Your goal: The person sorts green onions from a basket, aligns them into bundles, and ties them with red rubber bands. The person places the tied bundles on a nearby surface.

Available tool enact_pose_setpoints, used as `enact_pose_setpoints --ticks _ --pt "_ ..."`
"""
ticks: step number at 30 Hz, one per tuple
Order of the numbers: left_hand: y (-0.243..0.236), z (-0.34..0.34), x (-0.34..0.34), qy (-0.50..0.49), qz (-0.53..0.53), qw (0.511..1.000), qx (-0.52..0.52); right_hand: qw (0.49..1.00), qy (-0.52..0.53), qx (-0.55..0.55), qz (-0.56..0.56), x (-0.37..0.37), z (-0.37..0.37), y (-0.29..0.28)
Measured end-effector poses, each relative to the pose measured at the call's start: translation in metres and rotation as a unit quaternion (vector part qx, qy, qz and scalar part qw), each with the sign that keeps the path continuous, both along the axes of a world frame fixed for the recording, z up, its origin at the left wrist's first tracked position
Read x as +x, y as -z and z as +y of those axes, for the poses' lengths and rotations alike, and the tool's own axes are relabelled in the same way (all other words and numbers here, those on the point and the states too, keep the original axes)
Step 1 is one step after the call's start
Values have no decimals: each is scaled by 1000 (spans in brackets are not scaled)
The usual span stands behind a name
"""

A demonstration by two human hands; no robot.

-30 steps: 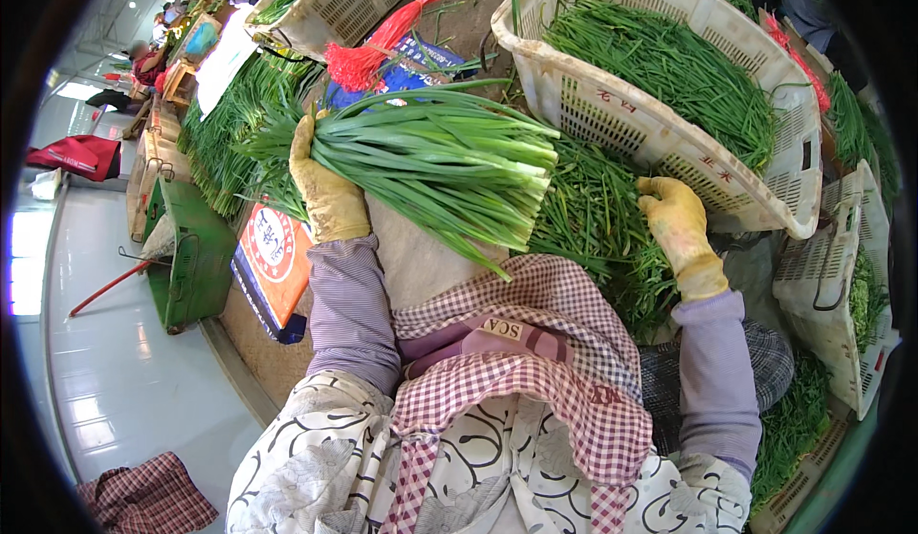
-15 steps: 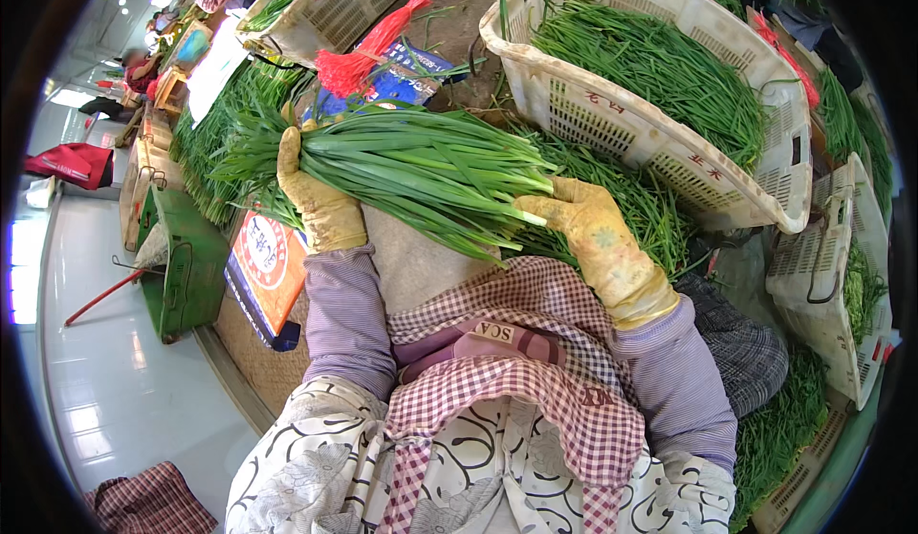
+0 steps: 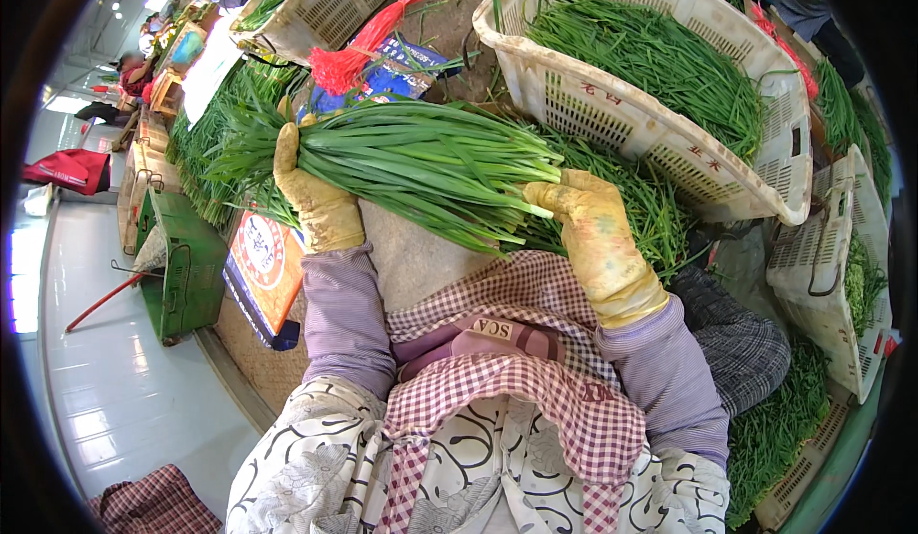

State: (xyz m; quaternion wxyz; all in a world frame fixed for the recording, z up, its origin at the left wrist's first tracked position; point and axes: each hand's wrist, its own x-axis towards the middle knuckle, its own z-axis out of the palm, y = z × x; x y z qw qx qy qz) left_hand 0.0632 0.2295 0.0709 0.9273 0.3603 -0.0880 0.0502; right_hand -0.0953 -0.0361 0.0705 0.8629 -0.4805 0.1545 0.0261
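A thick bunch of garlic chives (image 3: pixel 421 156) lies crosswise over my lap, leaf tips to the left and pale stem ends to the right. My left hand (image 3: pixel 316 195), in a stained yellow glove, is closed round the leafy end, with the thumb in front and most fingers hidden behind. On the other side, my right hand (image 3: pixel 598 233), gloved the same way, has its fingertips pinched at the pale stem ends. Beneath and behind the right hand lies a heap of loose chives (image 3: pixel 626 190).
A large white crate (image 3: pixel 660 156) full of chives stands ahead right, another crate (image 3: pixel 330 8) ahead left. Red ties (image 3: pixel 363 46) lie on a blue bag (image 3: pixel 406 75). A green bin (image 3: pixel 182 266) and an orange package (image 3: pixel 263 257) are at left; a tilted crate (image 3: pixel 813 276) stands right.
My right hand has shifted slightly and its fingers have drawn in closer together at the stem ends. The left hand keeps its grip on the bunch almost unmoved.
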Motion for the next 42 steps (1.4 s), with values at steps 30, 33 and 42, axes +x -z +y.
enact_pose_setpoints --ticks 30,33,42 --pt "28 51 23 -43 166 985 -17 952 -72 -276 -112 37 -15 9" --pt "29 49 24 -65 166 984 -14 957 -33 -272 -91 37 -6 11" --pt "45 57 19 -136 130 974 129 597 -66 -764 236 -12 -133 73"
